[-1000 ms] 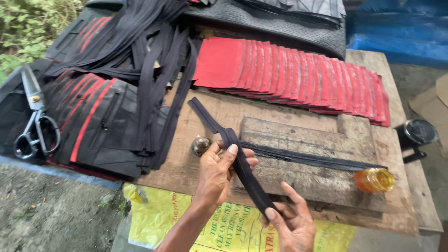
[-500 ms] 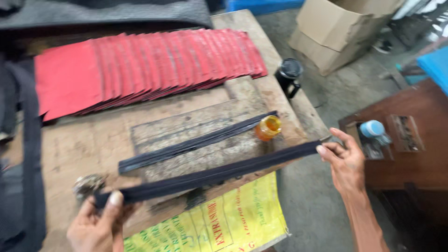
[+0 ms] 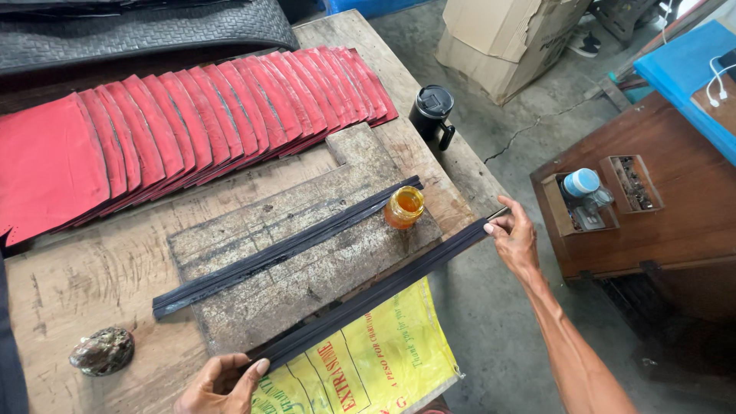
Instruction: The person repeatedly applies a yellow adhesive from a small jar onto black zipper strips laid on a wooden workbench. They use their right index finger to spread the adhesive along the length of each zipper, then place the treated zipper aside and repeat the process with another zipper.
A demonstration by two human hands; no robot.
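Observation:
I hold a long black strip (image 3: 383, 291) stretched out along the near edge of the wooden table (image 3: 84, 276). My left hand (image 3: 218, 383) grips its near end at the bottom of the view. My right hand (image 3: 512, 238) pinches its far end just past the table's right edge. A second bundle of black strips (image 3: 284, 249) lies flat on a grey stone slab (image 3: 307, 276). A small jar of amber liquid (image 3: 404, 207) stands on the slab's right corner, close to the stretched strip.
A fanned row of red pieces (image 3: 192, 130) lies across the table's back. A black mug (image 3: 432, 113) stands at the right edge, a dark lump (image 3: 102, 351) at the left. A yellow sack (image 3: 368, 368) hangs off the front. Brown cabinet (image 3: 659, 215) and cardboard boxes (image 3: 514, 38) stand right.
The view has swung a little left and closer. My hands have stretched the black strip and moved it nearer the table's front edge, over the yellow sack.

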